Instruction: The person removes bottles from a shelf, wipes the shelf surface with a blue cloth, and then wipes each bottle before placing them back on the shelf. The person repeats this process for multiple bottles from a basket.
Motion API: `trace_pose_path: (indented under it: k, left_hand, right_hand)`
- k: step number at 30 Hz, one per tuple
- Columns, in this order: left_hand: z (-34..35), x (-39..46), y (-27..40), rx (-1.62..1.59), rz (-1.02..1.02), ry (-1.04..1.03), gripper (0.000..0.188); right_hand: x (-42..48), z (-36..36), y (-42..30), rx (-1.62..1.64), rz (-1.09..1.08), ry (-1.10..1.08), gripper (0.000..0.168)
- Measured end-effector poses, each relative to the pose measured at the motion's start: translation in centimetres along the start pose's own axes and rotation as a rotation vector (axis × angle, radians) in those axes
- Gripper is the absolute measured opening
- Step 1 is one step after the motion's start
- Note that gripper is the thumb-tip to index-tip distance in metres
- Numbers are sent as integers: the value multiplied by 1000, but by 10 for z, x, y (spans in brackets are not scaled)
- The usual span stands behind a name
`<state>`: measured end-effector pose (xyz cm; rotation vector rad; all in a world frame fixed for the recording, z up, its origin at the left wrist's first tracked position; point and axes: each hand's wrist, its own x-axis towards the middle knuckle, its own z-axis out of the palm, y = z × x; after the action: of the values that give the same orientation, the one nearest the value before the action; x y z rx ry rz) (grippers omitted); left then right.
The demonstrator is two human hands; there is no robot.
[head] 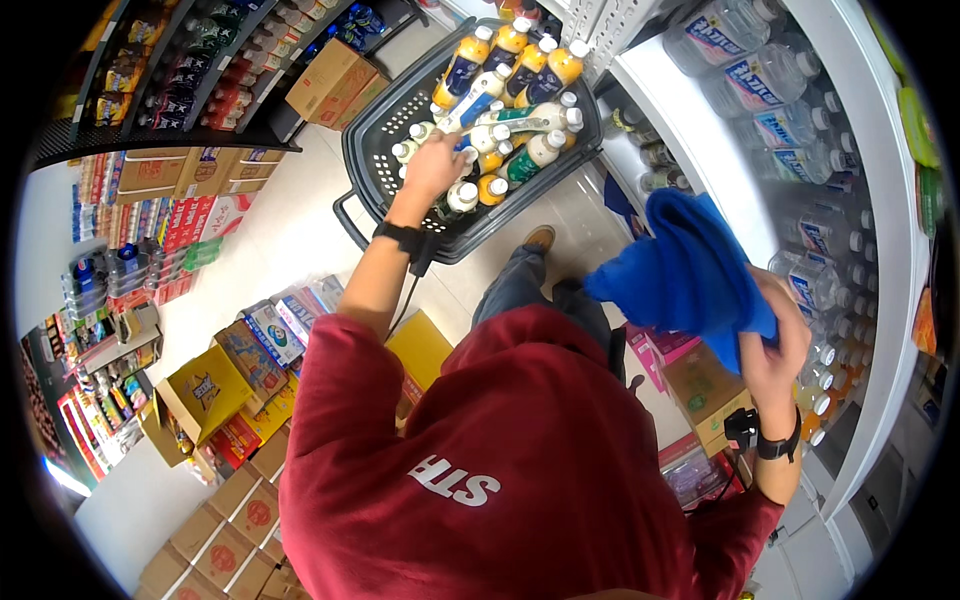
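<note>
My left hand [433, 169] reaches into a dark plastic shopping basket [369, 196] filled with drink bottles. Its fingers touch the white-capped bottles near the middle, but whether they grip one is hidden. Orange bottles with dark labels [459, 69] stand along the far side. A bottle with a blue-and-white label [474, 97] lies across others, and a green-labelled bottle [525, 159] leans at the near right. A folded blue cloth [686, 274] is held in my right hand [780, 345], beside the white shelf unit.
A white shelf unit [694, 142] at right holds large clear bottles [757, 79]. Dark drink racks [169, 142] and a cardboard box [334, 79] stand at upper left. Open cartons [206, 394] and stacked boxes [225, 536] lie lower left; another carton [697, 386] sits below the cloth.
</note>
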<state>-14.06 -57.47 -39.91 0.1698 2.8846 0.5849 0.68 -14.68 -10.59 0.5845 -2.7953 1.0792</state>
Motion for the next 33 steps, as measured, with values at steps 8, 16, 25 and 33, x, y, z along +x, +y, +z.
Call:
trace_pose_path:
  k: [8, 16, 25, 33]
  left_hand:
    - [44, 76, 17, 78, 149, -276, 42]
    - [30, 107, 18, 317, 329, -329, 40]
    - [-164, 42, 80, 81, 539, 196, 29]
    - [-292, -42, 307, -192, 1107, 316, 9]
  right_hand:
    - [10, 16, -10, 3, 2, -37, 30]
    - [-24, -2, -2, -8, 109, 21, 29]
    - [-57, 7, 27, 130, 218, 272, 39]
    - [-75, -23, 16, 432, 133, 684, 40]
